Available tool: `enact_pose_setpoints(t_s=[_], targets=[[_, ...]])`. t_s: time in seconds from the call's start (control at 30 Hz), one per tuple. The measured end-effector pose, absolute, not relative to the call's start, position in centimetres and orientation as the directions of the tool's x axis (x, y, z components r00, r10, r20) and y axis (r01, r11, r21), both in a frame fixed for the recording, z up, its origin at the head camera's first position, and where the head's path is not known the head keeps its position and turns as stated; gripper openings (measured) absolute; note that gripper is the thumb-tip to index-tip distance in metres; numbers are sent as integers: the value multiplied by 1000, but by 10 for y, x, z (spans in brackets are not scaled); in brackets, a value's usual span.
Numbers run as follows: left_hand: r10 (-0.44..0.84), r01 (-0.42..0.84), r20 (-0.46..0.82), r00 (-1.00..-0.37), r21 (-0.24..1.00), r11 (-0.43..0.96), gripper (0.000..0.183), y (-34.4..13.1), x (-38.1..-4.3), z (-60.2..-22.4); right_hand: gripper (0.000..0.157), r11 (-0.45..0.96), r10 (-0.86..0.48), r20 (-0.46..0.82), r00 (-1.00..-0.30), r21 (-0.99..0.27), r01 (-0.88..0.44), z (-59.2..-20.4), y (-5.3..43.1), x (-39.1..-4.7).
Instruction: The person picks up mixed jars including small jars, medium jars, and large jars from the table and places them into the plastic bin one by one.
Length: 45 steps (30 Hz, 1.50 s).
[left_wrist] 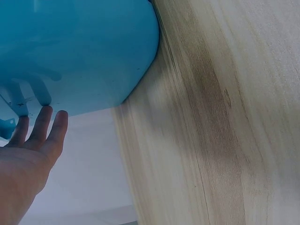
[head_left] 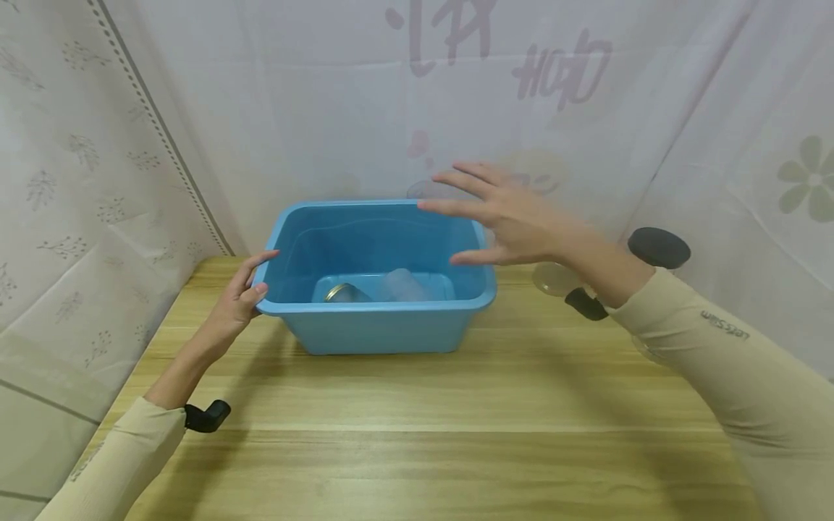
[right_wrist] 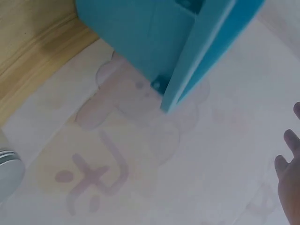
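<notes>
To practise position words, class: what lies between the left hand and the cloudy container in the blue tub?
The tub's left wall, then a gold-rimmed container; the head view shows both.

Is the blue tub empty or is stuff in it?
Not empty: the head view shows a gold-rimmed jar and a cloudy see-through container inside the tub.

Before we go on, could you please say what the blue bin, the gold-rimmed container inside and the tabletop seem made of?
Blue bin: probably moulded plastic, smooth, with a soft sheen and rounded corners.
Gold-rimmed container: perhaps glass or clear plastic, as its body looks translucent, while the gold looks metallic.
Tabletop: wood or laminate, satin, with streaky grain.
</notes>
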<state>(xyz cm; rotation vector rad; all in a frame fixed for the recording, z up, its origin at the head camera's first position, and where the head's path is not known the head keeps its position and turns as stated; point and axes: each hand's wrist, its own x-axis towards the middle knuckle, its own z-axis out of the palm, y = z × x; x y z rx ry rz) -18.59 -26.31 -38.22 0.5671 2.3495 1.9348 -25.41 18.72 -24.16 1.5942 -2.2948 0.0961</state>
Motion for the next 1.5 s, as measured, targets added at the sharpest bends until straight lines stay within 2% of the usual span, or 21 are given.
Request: enact_pose_setpoints(t_s=[0.13, 0.23, 0.57, 0.9, 1.2, 1.5], targets=[[305, 246, 192, -933, 958, 150, 50, -263, -186, -382, 80, 447, -846, 331, -418, 12, -895, -239, 206, -251], [304, 244, 190, -933, 958, 149, 50, -264, -186, -382, 79, 488, -824, 318, -468, -18, -873, -239, 216, -250], [306, 246, 195, -932, 959, 141, 50, -264, -187, -384, 81, 575, -767, 300, -567, -72, -815, -254, 247, -250], [310, 255, 203, -929, 957, 136, 51, -264, -187, -385, 82, 601, -735, 296, -610, -130, -788, -265, 278, -251], [307, 251, 199, -931, 958, 139, 51, -263, -188, -385, 79, 696, -633, 213, -744, -265, -667, -259, 300, -242], [299, 250, 197, -934, 957, 150, 51, -262, -187, -385, 78, 723, -566, 223, -793, -328, -608, -263, 324, -239]])
